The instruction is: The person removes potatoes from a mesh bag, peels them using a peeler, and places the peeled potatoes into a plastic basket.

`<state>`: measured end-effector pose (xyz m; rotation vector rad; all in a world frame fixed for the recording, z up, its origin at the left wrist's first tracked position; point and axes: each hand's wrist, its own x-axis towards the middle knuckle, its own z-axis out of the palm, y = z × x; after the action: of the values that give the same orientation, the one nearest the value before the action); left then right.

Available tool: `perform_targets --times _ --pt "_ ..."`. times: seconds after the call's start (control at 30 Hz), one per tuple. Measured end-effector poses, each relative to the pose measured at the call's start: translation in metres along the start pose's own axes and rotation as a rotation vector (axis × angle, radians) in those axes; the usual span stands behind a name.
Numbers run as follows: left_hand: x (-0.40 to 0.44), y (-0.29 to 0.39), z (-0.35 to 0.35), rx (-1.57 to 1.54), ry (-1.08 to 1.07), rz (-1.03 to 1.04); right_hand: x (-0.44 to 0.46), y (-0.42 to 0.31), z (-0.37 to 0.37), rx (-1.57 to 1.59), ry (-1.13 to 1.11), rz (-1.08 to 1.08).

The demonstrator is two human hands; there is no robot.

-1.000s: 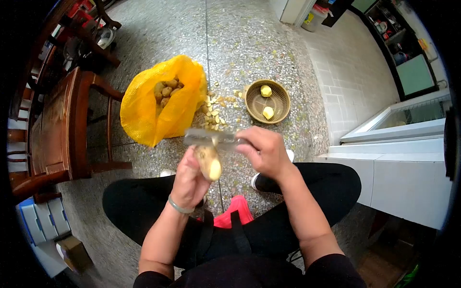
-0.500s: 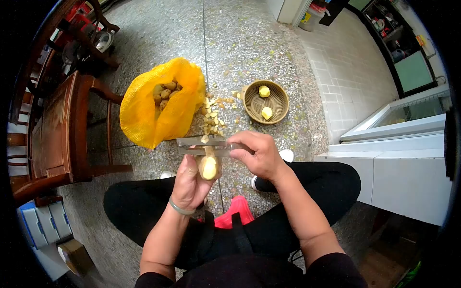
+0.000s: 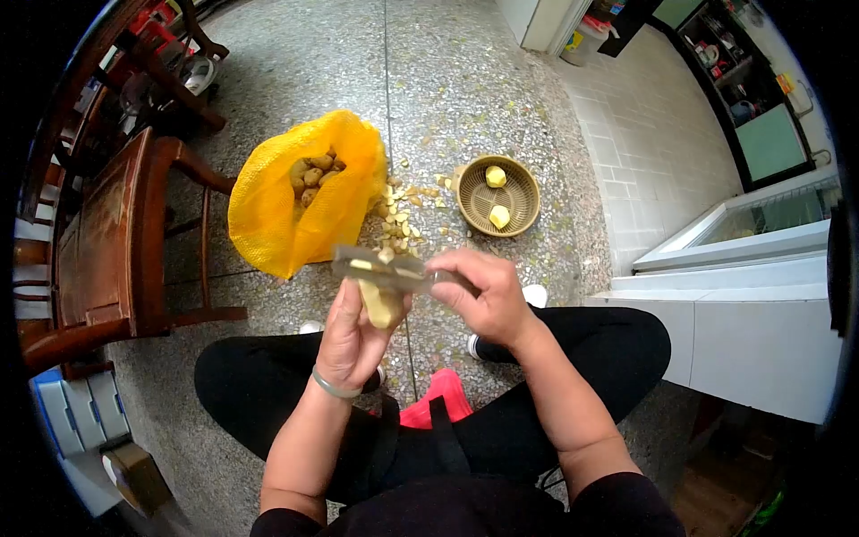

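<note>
My left hand [image 3: 346,349], a bangle at its wrist, is closed around a partly peeled potato [image 3: 382,309] with pale flesh bared along its top. In my right hand [image 3: 490,294] is the handle of a broad-bladed knife [image 3: 407,276]. The blade lies sideways across the far end of the potato, blurred by motion, with a pale slice against it. Potato peelings [image 3: 400,224] are scattered on the floor just beyond the blade.
A yellow woven bag [image 3: 259,210] with several unpeeled potatoes [image 3: 313,176] stands at the left. To the right, a round basket [image 3: 463,210] holds two peeled potatoes [image 3: 498,216]. A wooden chair [image 3: 98,242] is at far left, a white cabinet [image 3: 747,345] at far right.
The knife has shifted slightly over the potato and its blade has tilted. The potato has turned in my left hand, showing a longer peeled strip. Basket and bag stay put.
</note>
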<state>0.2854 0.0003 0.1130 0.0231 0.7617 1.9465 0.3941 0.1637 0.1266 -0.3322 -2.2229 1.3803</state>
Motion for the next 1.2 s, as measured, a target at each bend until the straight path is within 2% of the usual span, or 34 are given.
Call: perform_targets --times 0.07,0.1,0.13,0.2,0.3,0.37,0.47,0.53,0.6,0.73,0.93,1.0,1.03,1.13,1.17,1.2 --pt "0.001 -0.002 -0.009 0.039 -0.028 -0.005 -0.001 -0.012 0.004 -0.024 -0.048 -0.099" --pt "0.001 -0.006 -0.010 -0.049 -0.008 0.013 0.001 -0.019 0.003 -0.116 -0.073 -0.187" --pt "0.002 -0.006 -0.011 0.015 -0.023 0.020 0.001 -0.019 0.005 -0.116 -0.073 -0.187" --pt "0.000 -0.009 -0.012 -0.051 0.018 -0.003 0.000 -0.018 0.009 -0.236 0.001 -0.310" --pt "-0.001 -0.013 -0.004 -0.232 0.013 -0.031 0.000 0.004 0.006 -0.281 0.019 -0.226" --pt "-0.004 -0.007 -0.002 -0.137 -0.044 -0.104 0.005 0.025 0.002 -0.214 0.034 -0.037" --pt "-0.004 -0.004 0.000 -0.083 -0.053 -0.096 0.003 0.026 -0.010 -0.180 0.026 0.071" --pt "-0.004 -0.009 -0.002 -0.069 -0.026 -0.070 0.002 0.012 -0.007 -0.148 0.000 0.031" --pt "-0.004 -0.013 -0.003 -0.015 0.065 -0.047 0.001 -0.005 0.000 -0.101 -0.058 -0.117" --pt "-0.007 -0.011 0.001 -0.062 -0.005 -0.058 0.002 -0.003 0.008 -0.223 -0.055 -0.173" --pt "-0.005 -0.011 -0.004 -0.160 0.053 -0.161 0.002 0.040 0.000 -0.218 -0.007 -0.027" --pt "-0.010 -0.004 0.008 -0.136 -0.060 -0.174 0.003 0.056 -0.006 -0.346 -0.006 0.118" --pt "-0.009 -0.004 0.006 -0.138 -0.091 -0.150 0.001 0.060 -0.007 -0.312 -0.011 0.160" --pt "-0.004 -0.003 0.002 -0.099 0.014 -0.082 0.006 0.028 -0.009 -0.171 -0.048 0.254" --pt "-0.003 -0.002 -0.004 -0.090 0.006 -0.074 0.005 0.025 -0.005 -0.113 -0.016 0.119" --pt "-0.001 -0.003 -0.008 -0.090 0.013 -0.071 0.003 0.019 0.001 -0.107 -0.022 0.119"
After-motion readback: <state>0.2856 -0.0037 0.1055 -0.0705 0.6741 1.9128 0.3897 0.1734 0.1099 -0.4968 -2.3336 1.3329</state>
